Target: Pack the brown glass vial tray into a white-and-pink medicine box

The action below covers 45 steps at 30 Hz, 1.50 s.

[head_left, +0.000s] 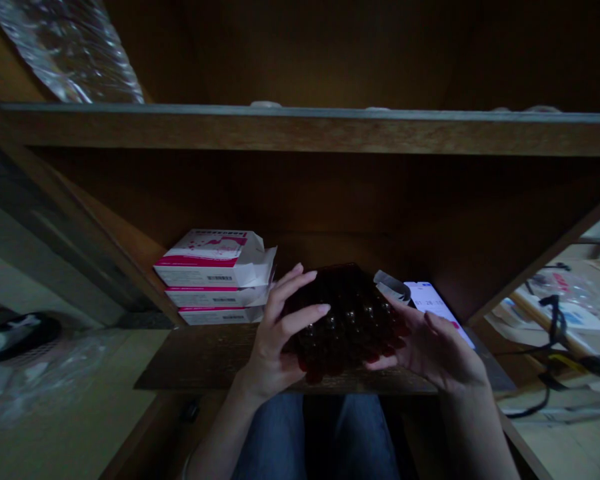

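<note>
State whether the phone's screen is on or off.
On. The phone, lying just beyond the right hand, has a brightly lit, pale display with a row of digits across it.

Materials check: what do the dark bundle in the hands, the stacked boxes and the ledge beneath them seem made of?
Dark bundle: glass or hard plastic, glossy; bright highlights and reddish, see-through-looking edges suggest it, but dim light leaves which open.
Stacked boxes: likely printed paperboard, smooth; thin folded flaps jut from one side.
Ledge: probably wood, dull and worn; brown, patchy surface.
</note>
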Motion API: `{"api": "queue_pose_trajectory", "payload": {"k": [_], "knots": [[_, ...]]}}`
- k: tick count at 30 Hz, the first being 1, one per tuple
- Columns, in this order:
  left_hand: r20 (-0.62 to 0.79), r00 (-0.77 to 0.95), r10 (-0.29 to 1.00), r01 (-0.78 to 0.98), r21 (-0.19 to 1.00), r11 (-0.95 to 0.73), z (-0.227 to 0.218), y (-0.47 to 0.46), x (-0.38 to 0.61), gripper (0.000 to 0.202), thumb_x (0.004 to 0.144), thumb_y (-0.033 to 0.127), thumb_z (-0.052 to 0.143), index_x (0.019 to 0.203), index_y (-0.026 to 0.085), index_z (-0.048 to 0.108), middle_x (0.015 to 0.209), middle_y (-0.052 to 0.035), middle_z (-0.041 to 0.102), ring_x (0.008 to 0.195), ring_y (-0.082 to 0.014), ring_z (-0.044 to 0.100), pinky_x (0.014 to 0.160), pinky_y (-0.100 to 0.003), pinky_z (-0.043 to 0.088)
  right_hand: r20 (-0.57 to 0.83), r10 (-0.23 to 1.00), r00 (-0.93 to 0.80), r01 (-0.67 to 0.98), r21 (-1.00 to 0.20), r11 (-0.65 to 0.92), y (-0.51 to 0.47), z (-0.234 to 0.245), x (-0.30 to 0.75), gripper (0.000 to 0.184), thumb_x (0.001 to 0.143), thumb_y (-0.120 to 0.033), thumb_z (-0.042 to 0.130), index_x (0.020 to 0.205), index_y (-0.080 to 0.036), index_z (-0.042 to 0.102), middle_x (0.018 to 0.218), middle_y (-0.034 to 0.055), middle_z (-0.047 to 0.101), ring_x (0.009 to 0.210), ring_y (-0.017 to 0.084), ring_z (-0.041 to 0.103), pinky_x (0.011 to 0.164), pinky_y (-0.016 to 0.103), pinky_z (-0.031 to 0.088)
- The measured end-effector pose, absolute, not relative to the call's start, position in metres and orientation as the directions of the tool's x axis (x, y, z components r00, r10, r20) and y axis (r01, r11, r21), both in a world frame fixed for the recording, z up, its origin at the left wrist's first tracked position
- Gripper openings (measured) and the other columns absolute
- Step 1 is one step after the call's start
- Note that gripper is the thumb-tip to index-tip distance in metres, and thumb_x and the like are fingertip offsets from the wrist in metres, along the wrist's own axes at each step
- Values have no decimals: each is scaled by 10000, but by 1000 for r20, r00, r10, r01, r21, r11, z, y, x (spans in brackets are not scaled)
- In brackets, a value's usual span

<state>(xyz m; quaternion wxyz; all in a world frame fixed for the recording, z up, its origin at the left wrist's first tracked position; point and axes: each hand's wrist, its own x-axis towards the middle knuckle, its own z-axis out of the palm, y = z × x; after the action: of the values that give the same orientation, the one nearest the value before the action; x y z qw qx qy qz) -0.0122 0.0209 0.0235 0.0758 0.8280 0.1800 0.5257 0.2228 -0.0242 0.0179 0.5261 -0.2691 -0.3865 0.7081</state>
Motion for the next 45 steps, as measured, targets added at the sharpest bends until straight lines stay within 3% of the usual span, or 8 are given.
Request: {"api": "queue_pose_trajectory", "payload": {"k": [7, 11, 14, 18, 24, 35, 41, 45], "knots": [[790, 464, 400, 415, 205, -886, 17, 24, -4, 595, 797, 210, 721, 1307, 412, 493, 1583, -28, 280, 1463, -325, 248, 1163, -603, 209, -190, 982, -8, -561, -812, -162, -16, 22, 194, 296, 694, -392, 805, 915, -218, 712, 1012, 55, 762, 859, 251, 718, 618, 342, 618], [728, 258, 636, 362, 537, -762, 15, 29, 1, 684, 825, 224, 688, 1427, 372, 402, 1608, -51, 236, 1469, -302, 257, 1199, -534, 210, -117, 991, 61, -595, -801, -58, -15, 20, 187, 359, 691, -331, 798, 1022, -242, 690, 1059, 34, 749, 926, 258, 712, 738, 372, 611], [477, 54, 877, 92, 872, -480, 17, 33, 1, 595, 907, 333, 582, 1459, 278, 369, 1506, -100, 433, 1375, -267, 438, 1172, -486, 311, -27, 993, 111, -562, -826, 40, -17, 19, 185, 455, 682, -313, 804, 1113, -268, 665, 1143, 25, 722, 1057, 272, 674, 888, 401, 564], [199, 191, 961, -73, 979, -188, 26, 29, 0, 483, 896, 502, 555, 1305, 245, 568, 1349, -79, 604, 1304, -286, 521, 1113, -462, 418, 59, 978, 200, -457, -877, 147, -19, 14, 183, 567, 677, -296, 821, 1203, -307, 609, 1256, 8, 667, 1243, 276, 561, 1082, 441, 424], [194, 289, 937, -53, 981, -187, 42, 15, 9, 573, 701, 319, 801, 1201, 234, 535, 1228, -62, 653, 1167, -272, 615, 1020, -425, 511, 141, 984, 112, -348, -922, 172, -20, 13, 189, 440, 750, -332, 787, 1162, -292, 638, 1160, 14, 700, 1120, 255, 626, 1000, 406, 489], [680, 295, 671, 105, 675, -730, 39, 16, 1, 754, 684, 114, 783, 1330, 307, 445, 1297, -53, 554, 1206, -238, 556, 1052, -396, 453, 339, 934, 111, 173, -932, 318, -31, 13, 209, 629, 777, -423, 762, 1352, -322, 528, 1445, 16, 531, 1360, 252, 459, 1181, 429, 318], [774, 421, 473, -61, 544, -837, 41, 27, -2, 636, 738, 141, 751, 1287, 309, 476, 1304, -63, 569, 1272, -266, 520, 1149, -493, 346, 296, 953, -69, 65, -952, 300, -37, 33, 215, 722, 770, -385, 782, 1418, -347, 467, 1428, 23, 554, 1303, 250, 533, 1092, 393, 456], [753, 450, 481, 70, 507, -859, 40, 27, -2, 630, 775, 134, 724, 1320, 333, 476, 1438, -67, 487, 1405, -279, 380, 1176, -483, 304, 229, 973, -32, -56, -972, 227, -32, 32, 215, 612, 766, -394, 784, 1331, -356, 554, 1419, 8, 563, 1314, 255, 516, 1104, 419, 433]]}}
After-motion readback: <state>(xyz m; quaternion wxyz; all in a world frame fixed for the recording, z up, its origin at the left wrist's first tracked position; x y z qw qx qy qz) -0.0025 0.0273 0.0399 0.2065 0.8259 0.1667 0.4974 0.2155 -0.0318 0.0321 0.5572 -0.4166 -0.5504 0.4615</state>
